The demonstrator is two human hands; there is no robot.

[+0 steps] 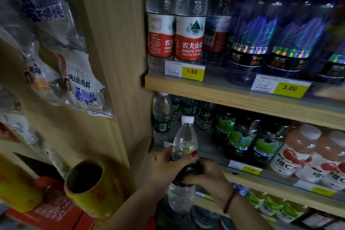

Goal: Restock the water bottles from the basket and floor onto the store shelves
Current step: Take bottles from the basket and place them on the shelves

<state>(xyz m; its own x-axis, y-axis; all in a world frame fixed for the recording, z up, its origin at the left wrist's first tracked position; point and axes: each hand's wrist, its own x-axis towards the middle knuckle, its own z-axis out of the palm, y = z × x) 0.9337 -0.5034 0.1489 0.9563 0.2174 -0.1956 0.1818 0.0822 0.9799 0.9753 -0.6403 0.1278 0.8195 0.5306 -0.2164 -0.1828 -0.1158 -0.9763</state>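
Observation:
Both my hands grip one clear water bottle (pixel 183 142) with a white cap and dark green label, held upright in front of the middle shelf (pixel 261 177). My left hand (pixel 168 166) wraps the label from the left. My right hand (pixel 207 177) clasps it from the right, a bead bracelet on its wrist. A similar green-label bottle (pixel 162 117) stands at the shelf's left end, with more of them behind it. A gap of bare shelf lies just behind the held bottle. More clear bottles (pixel 201 216) show dimly below my arms.
The upper shelf (pixel 233 97) carries red-label water bottles (pixel 190 24) and blue soda water bottles (pixel 250 43). Green-label drinks (pixel 240 136) and orange juice bottles (pixel 298 151) fill the middle shelf's right. A wooden upright (pixel 115 61) stands left, with hanging packets (pixel 74 84) and a yellow roll (pixel 87 181).

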